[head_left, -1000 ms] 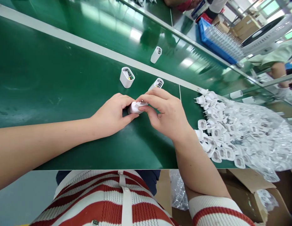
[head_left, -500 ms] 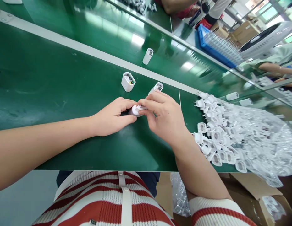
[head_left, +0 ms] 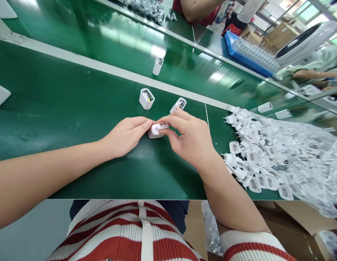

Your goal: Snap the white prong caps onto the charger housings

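A white charger (head_left: 154,132) stands on the green bench in front of me, a pronged plug cap (head_left: 163,126) at its top. My right hand (head_left: 188,136) pinches the cap between thumb and fingers. My left hand (head_left: 129,136) is closed, thumb beside forefinger, with its fingertips at the charger's upper left side; part of that contact is hidden. Just behind the hands stand two open white charger housings: one housing (head_left: 147,99) shows circuit parts inside, and the other housing (head_left: 179,104) is partly covered by my right fingers.
Another open housing (head_left: 157,66) stands beyond the pale strip (head_left: 108,69). On the right lies a heap of white plug caps (head_left: 252,156), spilling from a clear plastic bag (head_left: 309,152). Farther back are a blue tray (head_left: 233,54) and a co-worker's arm (head_left: 198,9).
My left thumb has moved up from the charger's near side to lie beside the forefinger. The far housing has shifted left along the strip. My right hand keeps its pinch.
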Demonstrator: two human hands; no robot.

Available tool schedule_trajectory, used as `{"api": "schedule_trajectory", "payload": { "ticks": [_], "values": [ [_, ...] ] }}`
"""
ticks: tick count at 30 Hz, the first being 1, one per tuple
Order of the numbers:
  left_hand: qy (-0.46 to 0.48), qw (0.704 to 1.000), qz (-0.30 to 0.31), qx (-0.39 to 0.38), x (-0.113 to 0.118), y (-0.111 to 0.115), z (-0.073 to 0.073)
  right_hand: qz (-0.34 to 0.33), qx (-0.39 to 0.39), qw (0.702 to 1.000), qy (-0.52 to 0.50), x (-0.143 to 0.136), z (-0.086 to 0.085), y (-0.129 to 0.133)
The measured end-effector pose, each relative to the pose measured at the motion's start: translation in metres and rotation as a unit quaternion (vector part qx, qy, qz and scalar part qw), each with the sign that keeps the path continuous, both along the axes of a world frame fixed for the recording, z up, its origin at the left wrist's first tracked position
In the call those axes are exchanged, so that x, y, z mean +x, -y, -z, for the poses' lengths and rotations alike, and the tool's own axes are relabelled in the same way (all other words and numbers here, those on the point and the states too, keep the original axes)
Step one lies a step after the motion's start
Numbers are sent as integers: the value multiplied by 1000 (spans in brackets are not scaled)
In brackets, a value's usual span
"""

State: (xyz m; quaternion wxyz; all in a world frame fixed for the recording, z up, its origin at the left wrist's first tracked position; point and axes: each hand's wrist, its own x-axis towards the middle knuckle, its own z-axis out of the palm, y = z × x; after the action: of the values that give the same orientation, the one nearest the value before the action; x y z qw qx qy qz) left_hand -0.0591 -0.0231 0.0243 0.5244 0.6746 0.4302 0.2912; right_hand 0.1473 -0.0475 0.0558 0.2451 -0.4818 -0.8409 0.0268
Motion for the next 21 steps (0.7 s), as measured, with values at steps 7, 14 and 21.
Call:
{"api": "schedule_trajectory", "payload": {
  "ticks": [7, 14, 21],
  "values": [
    [-57, 997, -41, 45, 9, -2, 2, 11, 19, 1000, 5, -1, 1, 2],
    [-30, 997, 30, 62, 0, -1, -1, 23, 2, 1000, -10, -1, 1, 2],
    [-6, 999, -50, -13, 8, -4, 2, 24, -5, 1000, -17, -2, 2, 3]
  ]
}}
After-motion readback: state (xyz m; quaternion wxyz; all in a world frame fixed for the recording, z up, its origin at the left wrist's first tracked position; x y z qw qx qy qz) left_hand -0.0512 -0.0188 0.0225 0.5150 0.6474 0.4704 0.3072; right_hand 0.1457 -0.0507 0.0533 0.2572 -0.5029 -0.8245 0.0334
